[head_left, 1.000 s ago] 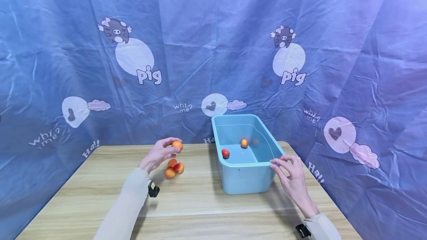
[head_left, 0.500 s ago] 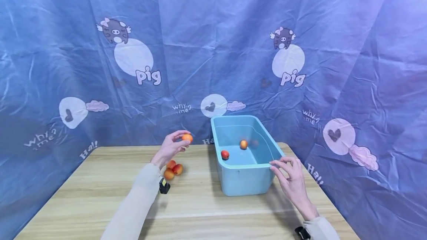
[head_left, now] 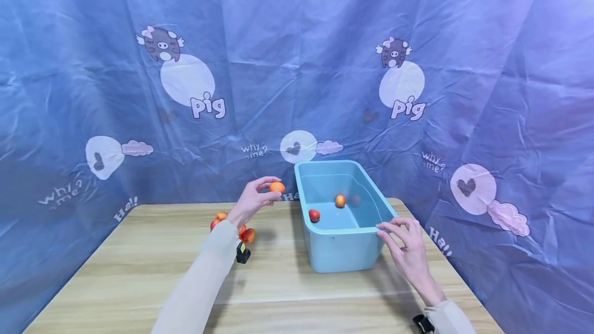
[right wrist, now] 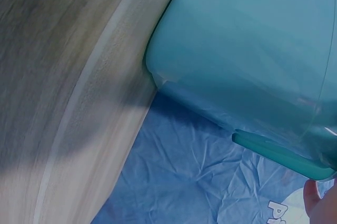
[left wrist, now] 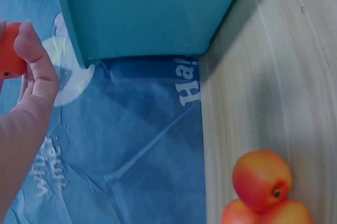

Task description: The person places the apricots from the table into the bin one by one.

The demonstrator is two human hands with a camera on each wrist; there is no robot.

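My left hand pinches an orange apricot between thumb and fingers, above the table and left of a blue plastic bin. In the left wrist view the held apricot shows at the left edge, partly cut off. My right hand grips the bin's near right rim corner with thumb and fingertips. Inside the bin lie a red apricot by the left wall and an orange one farther back. Several more apricots sit on the table, partly hidden by my left wrist.
The wooden table carries the bin on its right side. A blue printed cloth hangs close behind the table and along its sides. The bin's tall walls fill much of the right wrist view.
My left hand has moved right and slightly up with the apricot, away from the pile toward the bin. More of the pile's left side now shows. My right hand stays on the rim.
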